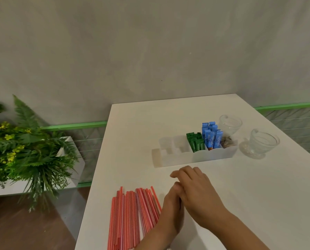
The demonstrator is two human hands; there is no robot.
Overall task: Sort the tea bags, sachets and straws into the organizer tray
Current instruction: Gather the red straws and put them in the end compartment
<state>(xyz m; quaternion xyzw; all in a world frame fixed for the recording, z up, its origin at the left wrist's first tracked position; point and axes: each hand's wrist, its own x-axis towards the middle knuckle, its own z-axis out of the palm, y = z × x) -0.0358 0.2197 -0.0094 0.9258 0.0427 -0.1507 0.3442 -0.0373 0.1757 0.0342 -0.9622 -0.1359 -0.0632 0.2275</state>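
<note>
Head view: your left hand [170, 212] and right hand [195, 188] lay pressed together, fingers straight, holding nothing, beside the red straws [130, 217] on the white surface [240, 195]. Beyond stood the organizer tray [177, 159] with green sachets [195, 144] and blue sachets [211, 136].

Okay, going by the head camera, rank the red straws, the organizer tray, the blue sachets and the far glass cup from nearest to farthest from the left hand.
From the left hand:
1. Red straws, touching it on its left.
2. Organizer tray, just beyond the hands.
3. Blue sachets, standing toward the tray's right end.
4. Far glass cup, behind the tray's right end.
</note>
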